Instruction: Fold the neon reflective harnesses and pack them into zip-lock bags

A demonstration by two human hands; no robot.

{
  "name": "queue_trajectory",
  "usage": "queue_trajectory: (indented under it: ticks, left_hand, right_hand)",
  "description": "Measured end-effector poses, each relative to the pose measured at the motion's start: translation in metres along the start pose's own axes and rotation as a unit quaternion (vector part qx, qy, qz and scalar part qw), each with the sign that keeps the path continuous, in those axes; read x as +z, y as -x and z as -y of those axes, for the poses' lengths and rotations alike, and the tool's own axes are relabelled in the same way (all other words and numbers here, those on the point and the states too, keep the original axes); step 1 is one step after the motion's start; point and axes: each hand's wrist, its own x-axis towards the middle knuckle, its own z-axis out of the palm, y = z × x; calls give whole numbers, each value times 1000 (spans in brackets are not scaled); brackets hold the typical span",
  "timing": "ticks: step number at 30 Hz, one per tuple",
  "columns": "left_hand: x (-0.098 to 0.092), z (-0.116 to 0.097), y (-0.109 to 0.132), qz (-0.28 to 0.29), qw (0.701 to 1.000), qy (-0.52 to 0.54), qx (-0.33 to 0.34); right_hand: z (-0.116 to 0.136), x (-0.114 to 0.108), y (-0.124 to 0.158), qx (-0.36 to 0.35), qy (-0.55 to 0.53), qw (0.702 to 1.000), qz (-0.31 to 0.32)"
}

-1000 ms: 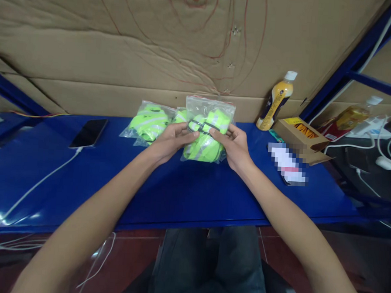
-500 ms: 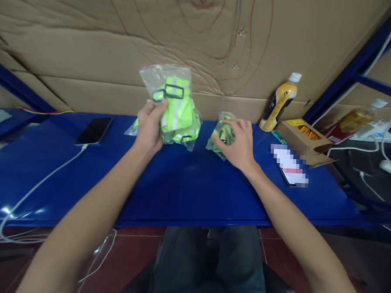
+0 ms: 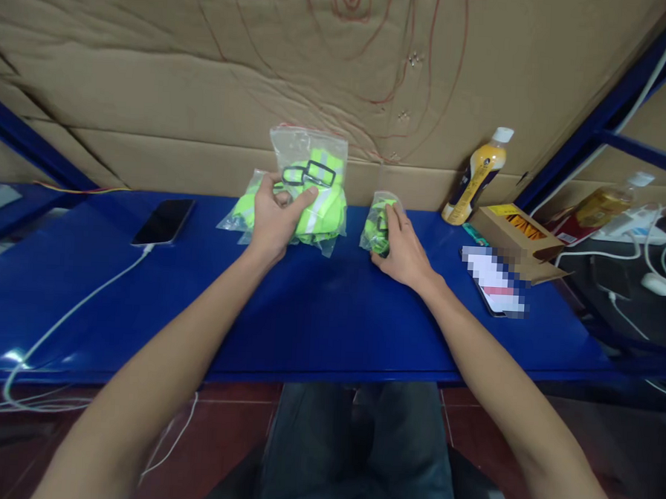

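My left hand (image 3: 277,215) is closed on a clear plastic bag (image 3: 323,197) that holds a folded neon-yellow strap with grey reflective stripes and black buckles. Behind and to the left of it, another bagged yellow strap (image 3: 246,209) lies at the back of the blue table (image 3: 329,324). My right hand (image 3: 404,249) rests with its fingers over the right side of a smaller bagged yellow strap (image 3: 377,223). Whether these fingers grip the bag or only touch it cannot be made out.
A phone (image 3: 163,222) on a white cable lies at the left. To the right stand a yellow bottle (image 3: 478,175) and an open cardboard box (image 3: 523,237), with a lit phone (image 3: 493,282) before them. A cardboard wall (image 3: 151,106) rises behind the table.
My left hand has moved right and slightly down with its bag, uncovering more of the bag at the left. My right hand has come down onto the smaller bag, its fingers closer together.
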Motion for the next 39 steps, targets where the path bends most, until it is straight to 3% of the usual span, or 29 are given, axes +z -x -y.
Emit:
queue_trajectory:
  ticks: [5, 11, 19, 21, 24, 26, 29, 31, 33, 35, 39]
  left_hand:
    - [5, 8, 7, -6, 995, -78, 60]
    - [11, 13, 16, -29, 960, -244, 136]
    - [22, 31, 31, 28, 948, -277, 155]
    - [22, 26, 32, 26, 937, -289, 193]
    - [22, 5, 36, 24, 930, -269, 248]
    - [25, -13, 41, 63, 953, -192, 224]
    - [32, -29, 47, 150, 983, -21, 106]
    - [37, -32, 47, 145, 987, 53, 52]
    - [38, -31, 44, 103, 991, 82, 35]
    - [37, -30, 41, 75, 993, 87, 33]
    - [35, -31, 47, 106, 991, 60, 50]
  right_hand:
    - [-4, 4, 1, 70, 24, 997, -17]
    - [-6, 14, -1, 80, -21, 995, -53]
    - [-27, 14, -10, 120, -100, 967, -204]
    - [-23, 7, -8, 105, -86, 963, -231]
    - [-2, -4, 0, 30, -35, 966, -256]
    - [17, -10, 6, -26, -6, 969, -247]
    - [44, -12, 14, -101, 34, 981, -164]
    - [55, -10, 17, -156, 38, 982, -96]
    - [62, -9, 21, -207, 13, 976, -59]
    - [64, -9, 23, -211, -35, 973, -87]
    - [60, -12, 20, -77, -200, 947, -239]
